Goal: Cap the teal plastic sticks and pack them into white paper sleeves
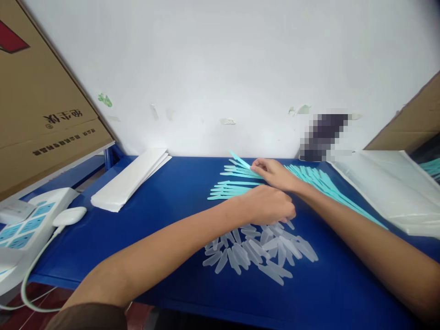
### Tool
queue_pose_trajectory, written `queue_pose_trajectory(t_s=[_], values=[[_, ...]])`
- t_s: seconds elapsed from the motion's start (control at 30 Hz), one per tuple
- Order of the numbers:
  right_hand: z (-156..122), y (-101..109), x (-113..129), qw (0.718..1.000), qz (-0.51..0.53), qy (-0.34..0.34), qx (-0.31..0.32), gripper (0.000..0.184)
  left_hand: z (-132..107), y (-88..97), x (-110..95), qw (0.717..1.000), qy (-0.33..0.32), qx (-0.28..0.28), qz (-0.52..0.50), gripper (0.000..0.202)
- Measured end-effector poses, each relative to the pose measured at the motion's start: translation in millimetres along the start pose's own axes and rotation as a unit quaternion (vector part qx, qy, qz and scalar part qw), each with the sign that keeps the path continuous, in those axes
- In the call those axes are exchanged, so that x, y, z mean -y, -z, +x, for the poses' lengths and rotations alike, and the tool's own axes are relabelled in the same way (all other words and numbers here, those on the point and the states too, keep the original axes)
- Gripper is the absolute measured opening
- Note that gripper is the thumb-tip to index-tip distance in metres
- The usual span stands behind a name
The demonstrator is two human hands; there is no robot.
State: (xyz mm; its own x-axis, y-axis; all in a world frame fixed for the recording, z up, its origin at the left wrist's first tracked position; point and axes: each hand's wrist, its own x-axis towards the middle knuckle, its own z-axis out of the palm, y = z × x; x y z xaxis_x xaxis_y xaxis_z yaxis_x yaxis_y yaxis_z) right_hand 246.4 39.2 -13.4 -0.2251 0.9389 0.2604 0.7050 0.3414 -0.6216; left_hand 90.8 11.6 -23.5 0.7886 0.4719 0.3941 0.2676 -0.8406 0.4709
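Right hand (pixel 270 172): thumb and fingers pinched on one slim turquoise stick (pixel 239 159), which pointed up and away to the left, above the sticks lying near the wall.

Left hand (pixel 270 204): back uppermost, fingers curled under, just above the far edge of the translucent pile; whether they gripped anything, I could not tell from where I stood.

Turquoise sticks, laid flat: one fanned group (pixel 237 172) beneath the held stick; a second group (pixel 228 190) just nearer, partly behind the left hand; a larger spread (pixel 314 179) beyond the right forearm.

Translucent plastic pieces (pixel 241 256), flat and tapered: one loose, overlapping heap on the blue tabletop (pixel 165 256), below the left hand.

Surroundings: folded white sheets (pixel 132 178) at left; white power strip (pixel 36 229) with a white plug (pixel 69 216) beside it; printed cardboard box (pixel 44 91); clear plastic bag (pixel 385 188) at right.
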Motion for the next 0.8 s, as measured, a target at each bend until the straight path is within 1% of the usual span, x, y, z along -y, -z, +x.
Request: queue_pose_trajectory(t_s=[0.07,0.17,0.23,0.3,0.33,0.4,0.43,0.5,0.53,0.6,0.7,0.8], values=[[0.0,-3.8,-2.2,0.997,0.059,-0.018,-0.050,0.032,-2.6,10.5,3.5,0.998,0.030,-0.028,-0.038,0.027],[-1.0,-10.5,-6.2,0.982,0.128,-0.060,-0.126,0.032,-6.1,33.0,8.9,0.991,0.067,-0.069,-0.092,0.027],[-3.1,-14.2,-7.6,0.976,0.137,-0.063,-0.157,0.032,-9.5,47.9,17.2,0.986,0.075,-0.080,-0.127,0.025],[-5.5,-17.2,-7.5,0.975,0.116,-0.052,-0.181,0.031,-15.7,60.3,32.7,0.979,0.081,-0.093,-0.165,0.027],[-6.5,-18.6,-7.2,0.975,0.100,-0.046,-0.192,0.030,-19.8,64.8,43.0,0.969,0.097,-0.125,-0.190,0.032],[-7.4,-21.1,-6.5,0.975,0.063,-0.022,-0.213,0.028,-29.2,70.0,65.8,0.941,0.146,-0.210,-0.223,0.047],[-7.4,-22.2,-6.3,0.974,0.048,-0.002,-0.221,0.027,-33.9,70.7,76.6,0.925,0.177,-0.237,-0.240,0.048],[-7.0,-23.9,-6.5,0.972,0.020,0.037,-0.229,0.025,-41.5,69.4,92.9,0.892,0.227,-0.271,-0.280,0.045],[-6.9,-24.3,-6.6,0.973,0.010,0.048,-0.228,0.025,-44.2,68.0,97.8,0.878,0.240,-0.284,-0.302,0.043],[-7.5,-24.7,-6.5,0.977,0.003,0.045,-0.210,0.024,-47.5,65.0,102.2,0.854,0.248,-0.306,-0.339,0.040],[-10.5,-25.0,-5.1,0.984,0.033,0.026,-0.170,0.023,-49.0,61.8,103.1,0.831,0.257,-0.335,-0.361,0.039],[-13.9,-25.9,-3.6,0.988,0.040,0.038,-0.147,0.022,-49.4,60.5,105.9,0.817,0.268,-0.368,-0.354,0.040]])
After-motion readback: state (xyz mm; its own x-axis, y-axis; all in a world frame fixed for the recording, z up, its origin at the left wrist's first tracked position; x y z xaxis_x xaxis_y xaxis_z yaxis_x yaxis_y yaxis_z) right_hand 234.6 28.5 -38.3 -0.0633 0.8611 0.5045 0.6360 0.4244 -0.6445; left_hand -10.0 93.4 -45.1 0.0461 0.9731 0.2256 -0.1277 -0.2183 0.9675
